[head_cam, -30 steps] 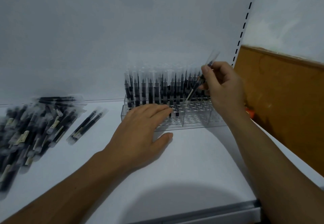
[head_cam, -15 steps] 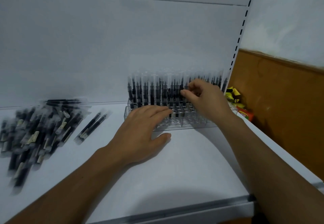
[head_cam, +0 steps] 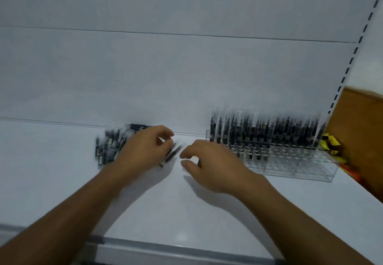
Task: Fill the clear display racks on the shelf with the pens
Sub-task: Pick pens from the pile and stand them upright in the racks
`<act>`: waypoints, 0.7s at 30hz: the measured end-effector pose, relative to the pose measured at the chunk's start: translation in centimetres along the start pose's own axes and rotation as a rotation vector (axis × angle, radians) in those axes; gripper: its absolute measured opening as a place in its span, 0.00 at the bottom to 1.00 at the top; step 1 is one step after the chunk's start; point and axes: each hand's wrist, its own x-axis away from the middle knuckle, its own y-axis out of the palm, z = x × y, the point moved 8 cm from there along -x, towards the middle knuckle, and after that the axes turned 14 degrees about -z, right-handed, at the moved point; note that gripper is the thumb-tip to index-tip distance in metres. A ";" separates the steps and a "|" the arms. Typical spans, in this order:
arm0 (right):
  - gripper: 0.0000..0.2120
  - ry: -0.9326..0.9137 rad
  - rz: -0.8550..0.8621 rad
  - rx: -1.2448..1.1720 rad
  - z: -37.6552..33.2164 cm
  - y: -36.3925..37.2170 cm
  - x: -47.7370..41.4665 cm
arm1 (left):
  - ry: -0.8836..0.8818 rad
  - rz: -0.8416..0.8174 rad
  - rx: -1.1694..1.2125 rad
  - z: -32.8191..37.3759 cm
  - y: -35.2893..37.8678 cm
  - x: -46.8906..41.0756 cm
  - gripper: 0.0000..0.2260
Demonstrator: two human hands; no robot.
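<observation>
Head view: left hand curls over loose pens, grip unclear; right hand loosely curled, empty

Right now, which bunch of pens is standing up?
The pens in the clear rack on the right stand upright; the pile beside the left hand lies flat on the shelf.
</observation>
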 end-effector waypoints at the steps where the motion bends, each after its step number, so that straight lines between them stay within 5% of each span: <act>1: 0.12 0.002 -0.063 0.024 -0.8 1.4 -1.3 | -0.036 -0.003 -0.034 -1.1 -0.8 0.2 0.07; 8: 0.19 0.043 -0.145 0.051 -1.0 5.4 -5.2 | -0.097 -0.106 -0.167 -3.1 -1.8 -0.2 0.09; 21: 0.06 0.042 -0.137 -0.310 0.7 5.6 -3.6 | -0.266 -0.408 -0.531 -1.2 3.8 -6.3 0.12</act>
